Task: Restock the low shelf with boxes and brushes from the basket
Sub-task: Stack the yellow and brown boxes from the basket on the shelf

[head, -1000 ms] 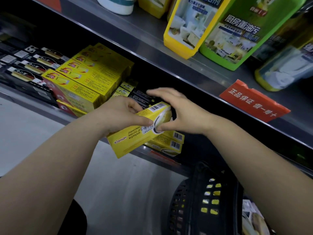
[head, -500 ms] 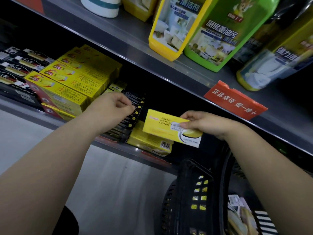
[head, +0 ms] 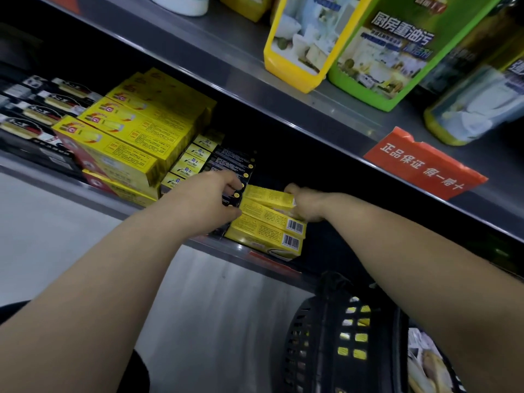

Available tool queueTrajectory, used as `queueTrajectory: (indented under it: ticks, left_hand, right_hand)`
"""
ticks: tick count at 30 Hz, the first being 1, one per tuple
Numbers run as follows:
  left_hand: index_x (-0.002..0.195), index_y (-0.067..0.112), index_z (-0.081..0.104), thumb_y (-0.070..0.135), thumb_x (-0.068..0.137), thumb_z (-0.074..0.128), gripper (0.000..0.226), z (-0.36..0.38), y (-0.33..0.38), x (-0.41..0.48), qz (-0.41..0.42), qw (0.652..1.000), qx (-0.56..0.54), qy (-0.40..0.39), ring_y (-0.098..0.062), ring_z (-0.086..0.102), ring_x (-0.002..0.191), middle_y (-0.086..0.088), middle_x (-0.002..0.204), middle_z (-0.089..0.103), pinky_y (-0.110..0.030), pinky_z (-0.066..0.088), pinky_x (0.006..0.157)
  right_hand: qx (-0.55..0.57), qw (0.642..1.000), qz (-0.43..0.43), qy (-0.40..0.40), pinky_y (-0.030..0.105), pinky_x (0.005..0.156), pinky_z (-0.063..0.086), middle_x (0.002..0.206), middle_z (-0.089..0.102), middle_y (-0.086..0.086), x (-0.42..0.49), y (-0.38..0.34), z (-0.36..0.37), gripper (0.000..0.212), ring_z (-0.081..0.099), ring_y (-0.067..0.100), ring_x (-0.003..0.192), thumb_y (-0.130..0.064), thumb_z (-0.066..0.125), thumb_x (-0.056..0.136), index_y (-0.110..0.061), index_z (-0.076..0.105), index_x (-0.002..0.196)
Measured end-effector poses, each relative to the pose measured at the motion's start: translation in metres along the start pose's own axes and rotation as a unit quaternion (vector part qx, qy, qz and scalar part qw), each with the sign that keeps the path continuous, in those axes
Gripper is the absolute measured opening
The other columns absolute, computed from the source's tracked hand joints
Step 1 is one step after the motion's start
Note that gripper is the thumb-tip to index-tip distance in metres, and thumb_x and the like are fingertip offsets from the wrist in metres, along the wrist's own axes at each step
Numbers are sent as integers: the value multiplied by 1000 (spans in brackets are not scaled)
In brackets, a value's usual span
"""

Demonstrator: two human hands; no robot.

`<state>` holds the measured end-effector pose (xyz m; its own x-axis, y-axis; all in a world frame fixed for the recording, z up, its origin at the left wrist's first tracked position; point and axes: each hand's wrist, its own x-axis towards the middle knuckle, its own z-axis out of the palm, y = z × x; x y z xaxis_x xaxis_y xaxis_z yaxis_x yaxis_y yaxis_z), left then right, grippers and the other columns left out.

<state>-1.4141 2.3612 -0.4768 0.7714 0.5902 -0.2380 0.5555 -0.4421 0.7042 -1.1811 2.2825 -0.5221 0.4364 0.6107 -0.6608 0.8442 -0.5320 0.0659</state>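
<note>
My right hand (head: 307,204) grips the right end of a small yellow box (head: 268,197), which lies on top of two matching yellow boxes (head: 266,234) stacked on the low shelf (head: 198,242). My left hand (head: 211,198) rests against the row of black boxes (head: 232,165) just left of that stack, its thumb touching the yellow stack's left edge. The black basket (head: 326,336) sits at the lower right, with packets showing inside it.
Larger yellow boxes (head: 127,137) and black-and-white packs (head: 34,109) fill the shelf's left part. The upper shelf carries yellow and green cleaner bottles (head: 382,46) and a red price tag (head: 422,163). Dark space lies to the right of the yellow stack.
The yellow box passed from both hands to my right hand alone, then moved forward onto the two-box stack. My left hand moved to the black boxes.
</note>
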Motion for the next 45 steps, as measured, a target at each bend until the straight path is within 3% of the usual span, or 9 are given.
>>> queueTrajectory:
  ticks: [8,11,14,20,23,26,33,39,45]
  left_hand:
    - [120,26,55,30,82,69,41,5,11,1,27,999,-31,-14,-12,58,101,10,107,57,-25,45,79]
    - [120,27,55,30,82,69,40,7,14,-2,34,999,-35,-23,-11,59,99,10,107,58,-25,45,79]
    - [120,27,55,30,82,69,40,6,16,-4,37,998,-38,-27,-10,58,98,10,106,57,-25,46,79]
    - [121,26,55,29,84,67,40,3,28,-9,47,997,-45,-32,-13,58,102,9,109,58,-34,51,89]
    - [119,27,55,30,84,67,38,2,42,-13,63,997,-47,-25,-11,58,99,10,108,58,-31,51,86]
    - [116,29,57,31,84,66,33,8,64,-20,99,994,-36,-23,-7,57,98,13,107,59,-18,44,73]
    - [112,29,63,36,85,63,28,45,135,-50,247,967,34,-58,-5,55,105,12,112,63,-19,41,88]
    - [114,33,59,42,88,57,28,87,177,-87,363,920,117,-95,-8,47,112,12,116,58,-25,37,93]
    - [119,35,55,38,91,55,28,109,181,-102,354,901,200,-155,-4,46,113,16,121,54,-18,33,86]
  right_hand:
    - [-29,998,47,-23,30,89,47,135,47,13,-8,1,0,72,52,27,115,-12,55,89,-14,15,149]
    - [-18,993,80,-90,27,67,49,108,59,13,-18,2,1,47,60,25,95,-16,58,91,-4,43,134]
    - [116,979,96,-135,36,78,54,98,61,18,-16,-4,9,22,61,28,87,-5,51,93,-2,55,114]
    - [132,980,96,-112,37,84,53,91,62,16,-21,-4,7,22,59,25,83,-1,40,94,0,59,105]
    - [-1,996,75,-44,26,61,48,81,60,8,-37,-7,-10,17,55,18,67,-14,47,94,-8,57,83]
    - [42,996,31,68,24,75,47,105,63,7,-67,-2,-29,25,60,20,91,-20,55,90,-7,63,109]
    - [336,912,-48,228,19,72,48,84,66,0,-206,46,-24,12,62,14,78,-11,60,87,-16,64,98]
    - [521,829,-25,201,20,68,47,78,66,5,-270,105,44,14,58,10,67,-2,55,89,-14,62,89]
    - [289,953,55,67,29,86,45,116,62,9,-239,126,158,29,58,24,106,-16,60,88,-11,60,117]
